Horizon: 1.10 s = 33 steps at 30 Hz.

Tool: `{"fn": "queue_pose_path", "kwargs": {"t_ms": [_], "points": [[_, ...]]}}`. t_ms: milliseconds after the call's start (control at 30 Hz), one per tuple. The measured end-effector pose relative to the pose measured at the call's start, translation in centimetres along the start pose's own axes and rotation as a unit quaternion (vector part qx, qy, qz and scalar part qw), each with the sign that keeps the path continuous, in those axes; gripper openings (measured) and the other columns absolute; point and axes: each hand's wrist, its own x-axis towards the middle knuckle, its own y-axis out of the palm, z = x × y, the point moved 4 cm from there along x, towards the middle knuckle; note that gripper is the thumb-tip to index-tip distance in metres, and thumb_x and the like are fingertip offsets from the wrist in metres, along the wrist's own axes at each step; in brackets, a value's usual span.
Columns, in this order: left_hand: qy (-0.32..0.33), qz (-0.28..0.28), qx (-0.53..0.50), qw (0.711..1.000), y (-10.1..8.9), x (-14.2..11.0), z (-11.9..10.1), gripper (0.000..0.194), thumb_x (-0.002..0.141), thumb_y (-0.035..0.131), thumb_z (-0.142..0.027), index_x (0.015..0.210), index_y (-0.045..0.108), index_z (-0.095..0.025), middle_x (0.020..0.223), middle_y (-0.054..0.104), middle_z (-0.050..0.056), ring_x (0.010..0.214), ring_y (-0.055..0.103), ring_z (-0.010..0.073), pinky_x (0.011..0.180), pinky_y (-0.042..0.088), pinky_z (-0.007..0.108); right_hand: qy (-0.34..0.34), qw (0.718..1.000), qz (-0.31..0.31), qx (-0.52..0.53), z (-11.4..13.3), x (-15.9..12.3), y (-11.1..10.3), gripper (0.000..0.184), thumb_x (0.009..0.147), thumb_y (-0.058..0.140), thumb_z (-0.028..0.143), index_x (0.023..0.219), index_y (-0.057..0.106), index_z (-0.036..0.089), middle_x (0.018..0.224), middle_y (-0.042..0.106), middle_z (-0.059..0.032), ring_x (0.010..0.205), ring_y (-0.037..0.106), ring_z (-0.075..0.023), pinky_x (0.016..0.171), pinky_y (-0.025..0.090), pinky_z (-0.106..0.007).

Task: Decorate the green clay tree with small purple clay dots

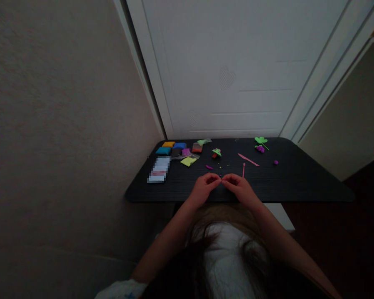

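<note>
My left hand and my right hand meet fingertip to fingertip over the near side of the black table. Both are pinched closed; whatever lies between the tips is too small to make out. Just beyond them are a purple strip of clay and a few tiny crumbs. Farther back stands a small clay figure with a green top and a red base. A thin pink stick tool lies close to my right fingers, and a pink clay knife lies behind it.
At the back left are several coloured clay packets, among them a teal one and a yellow one. A blurred-out phone lies at the left. Toward the right are a green clover shape, a purple cluster and a purple ball.
</note>
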Motion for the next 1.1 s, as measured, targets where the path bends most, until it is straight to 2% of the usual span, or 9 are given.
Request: {"fn": "queue_pose_path", "kwargs": {"t_ms": [467, 1100], "points": [[0.0, -0.014, -0.006, 1.0, 0.03, -0.03, -0.03, 0.027, 0.07, 0.056, -0.036, 0.086, 0.061, -0.015, 0.087, 0.062, 0.005, 0.083, 0.055, 0.0177, 0.079, 0.041, 0.03, 0.007, 1.0, 0.021, 0.013, 0.07, -0.01, 0.16, 0.025, 0.07, 0.056, 0.04, 0.084, 0.059, 0.019, 0.077, 0.058, -0.0004, 0.071, 0.051, -0.0134, 0.067, 0.041, -0.027], [-0.004, -0.04, 0.017, 0.999, -0.14, 0.13, 0.2, 0.026, 0.066, 0.059, -0.038, 0.078, 0.061, -0.015, 0.077, 0.061, 0.003, 0.073, 0.055, 0.0154, 0.068, 0.041, 0.027, 0.007, 0.999, 0.053, 0.004, 0.72, -0.25, 0.41, 0.025, 0.073, 0.054, 0.038, 0.088, 0.061, 0.02, 0.085, 0.062, -0.0017, 0.08, 0.054, -0.0155, 0.075, 0.04, -0.029]]}}
